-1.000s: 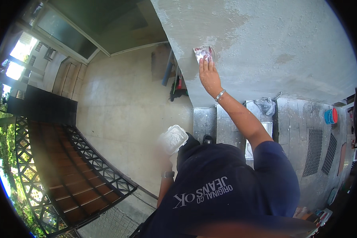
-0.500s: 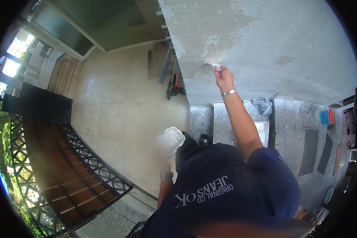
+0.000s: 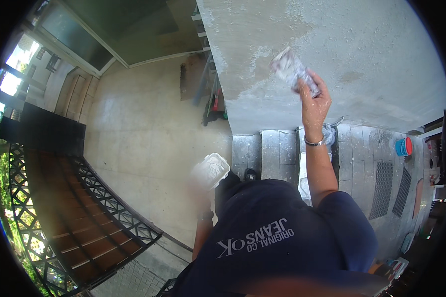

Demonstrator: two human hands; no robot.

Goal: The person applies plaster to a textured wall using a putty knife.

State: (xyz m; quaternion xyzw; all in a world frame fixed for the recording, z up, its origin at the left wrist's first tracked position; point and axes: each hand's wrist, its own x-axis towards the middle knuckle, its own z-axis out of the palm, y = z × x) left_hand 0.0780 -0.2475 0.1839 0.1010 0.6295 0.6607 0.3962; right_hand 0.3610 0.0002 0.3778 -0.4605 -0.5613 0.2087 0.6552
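Observation:
My right hand (image 3: 314, 101) is raised in front of the grey wall (image 3: 366, 44), closed round the handle end of a broad putty knife (image 3: 287, 69). White paste smears the knife's flat face, which is turned toward me, and white specks dot the hand. Whether the blade touches the wall I cannot tell. Low on the left, my left hand (image 3: 198, 190) holds a white plastic tub (image 3: 214, 171) with white paste inside; a blur on the picture hides most of its fingers. Around the knife, the wall shows rough white coating beside smoother beige-grey patches.
Paved steps (image 3: 277, 153) lie below the wall, with a white tray (image 3: 304, 185) and a plastic bag (image 3: 328, 136) beside my right forearm. A blue-and-red bucket (image 3: 404, 147) stands far right. Long-handled tools (image 3: 214, 104) lean at the wall's left corner. A black metal railing (image 3: 114, 190) runs at left.
My right hand has moved right along the wall, and the knife has turned from edge-on to showing its broad face. The left hand and tub have barely shifted.

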